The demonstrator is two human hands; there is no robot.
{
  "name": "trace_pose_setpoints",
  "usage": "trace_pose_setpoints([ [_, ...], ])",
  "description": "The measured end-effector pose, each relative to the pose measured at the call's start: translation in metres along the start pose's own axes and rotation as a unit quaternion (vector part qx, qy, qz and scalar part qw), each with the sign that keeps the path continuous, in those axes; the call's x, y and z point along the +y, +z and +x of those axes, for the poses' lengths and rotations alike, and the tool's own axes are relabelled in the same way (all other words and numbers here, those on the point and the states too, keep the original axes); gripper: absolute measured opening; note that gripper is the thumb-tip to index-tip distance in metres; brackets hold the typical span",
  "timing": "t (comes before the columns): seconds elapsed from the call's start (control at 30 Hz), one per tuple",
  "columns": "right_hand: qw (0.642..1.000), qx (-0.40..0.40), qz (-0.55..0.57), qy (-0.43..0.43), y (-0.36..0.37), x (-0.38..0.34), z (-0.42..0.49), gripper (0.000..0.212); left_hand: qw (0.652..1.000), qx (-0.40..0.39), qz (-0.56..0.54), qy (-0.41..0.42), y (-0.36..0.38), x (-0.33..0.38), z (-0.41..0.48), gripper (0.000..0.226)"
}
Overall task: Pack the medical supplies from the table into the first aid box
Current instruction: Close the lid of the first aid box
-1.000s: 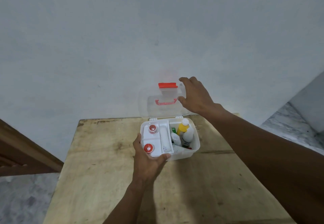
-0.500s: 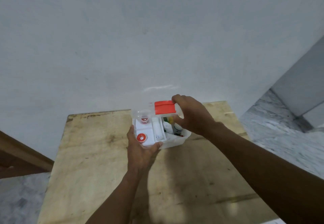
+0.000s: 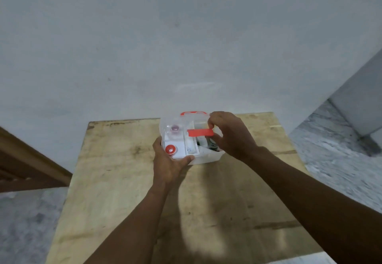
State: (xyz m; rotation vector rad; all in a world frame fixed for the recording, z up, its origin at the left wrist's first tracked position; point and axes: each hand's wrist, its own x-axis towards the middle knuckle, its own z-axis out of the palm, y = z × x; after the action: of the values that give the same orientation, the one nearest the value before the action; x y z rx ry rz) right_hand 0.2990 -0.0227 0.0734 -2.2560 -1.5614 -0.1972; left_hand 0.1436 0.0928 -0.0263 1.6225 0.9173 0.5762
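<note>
The white first aid box (image 3: 206,158) stands on the wooden table (image 3: 115,181) near its far edge. Its clear lid (image 3: 175,126) with a red latch (image 3: 200,132) and a red handle is tilted low over the box, partly shut. My right hand (image 3: 229,135) grips the lid's right front edge beside the latch. My left hand (image 3: 168,164) holds the box's front left corner. Inside I see a red-capped item (image 3: 171,150) in a white tray, another under the lid, and bottles partly hidden behind my right hand.
A grey wall rises right behind the table. A brown wooden piece (image 3: 24,164) slants at the left. Grey marble floor (image 3: 339,150) shows on both sides of the table, and a pale wall corner stands at the right.
My right hand has swung the lid from upright down over the box. My left hand has kept hold of the front left corner. My view has shifted right.
</note>
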Motion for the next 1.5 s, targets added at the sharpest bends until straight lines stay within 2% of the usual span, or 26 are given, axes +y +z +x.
trace_pose_setpoints([
  [0.1,0.999,-0.001,-0.007,-0.042,0.001,0.007,-0.005,0.006,1.000,0.023,0.001,-0.002,0.002,-0.001,-0.005,0.098],
  [0.23,0.991,-0.040,-0.058,-0.116,0.017,0.016,-0.014,0.007,0.998,0.049,0.027,0.028,0.004,-0.001,-0.013,0.095],
  [0.33,0.987,-0.037,-0.063,-0.145,0.033,0.019,-0.026,0.021,0.997,0.055,0.034,0.030,0.004,0.001,-0.016,0.095],
  [0.4,0.987,-0.045,-0.065,-0.139,0.042,0.020,-0.035,0.031,0.998,0.053,0.023,0.035,0.003,0.002,-0.018,0.092],
  [0.53,0.988,-0.038,-0.067,-0.133,0.049,0.018,-0.043,0.039,0.998,0.049,0.018,0.036,0.002,0.003,-0.020,0.094],
  [0.83,0.987,-0.018,-0.076,-0.139,0.065,0.022,-0.052,0.037,0.999,0.023,0.018,0.038,0.001,0.004,-0.022,0.100],
  [0.97,0.981,-0.080,-0.081,-0.159,0.059,0.027,-0.053,0.046,0.996,0.000,0.029,0.084,-0.003,0.007,-0.022,0.097],
  [1.07,0.983,-0.124,-0.037,-0.132,0.043,0.025,-0.050,0.054,0.993,-0.022,0.042,0.111,-0.007,0.001,-0.018,0.095],
  [1.13,0.989,-0.114,0.020,-0.090,0.040,0.020,-0.048,0.056,0.992,-0.037,0.045,0.114,-0.011,-0.005,-0.015,0.090],
  [1.2,0.994,-0.093,0.027,-0.058,0.044,0.014,-0.048,0.060,0.991,-0.048,0.059,0.113,-0.014,-0.006,-0.015,0.088],
  [1.37,0.996,-0.067,-0.047,-0.040,0.067,0.007,-0.052,0.052,0.988,-0.076,0.067,0.117,-0.017,-0.003,-0.014,0.097],
  [1.5,0.998,-0.052,0.012,-0.041,0.057,0.011,-0.050,0.053,0.980,-0.067,0.134,0.134,-0.019,-0.012,-0.008,0.105],
])
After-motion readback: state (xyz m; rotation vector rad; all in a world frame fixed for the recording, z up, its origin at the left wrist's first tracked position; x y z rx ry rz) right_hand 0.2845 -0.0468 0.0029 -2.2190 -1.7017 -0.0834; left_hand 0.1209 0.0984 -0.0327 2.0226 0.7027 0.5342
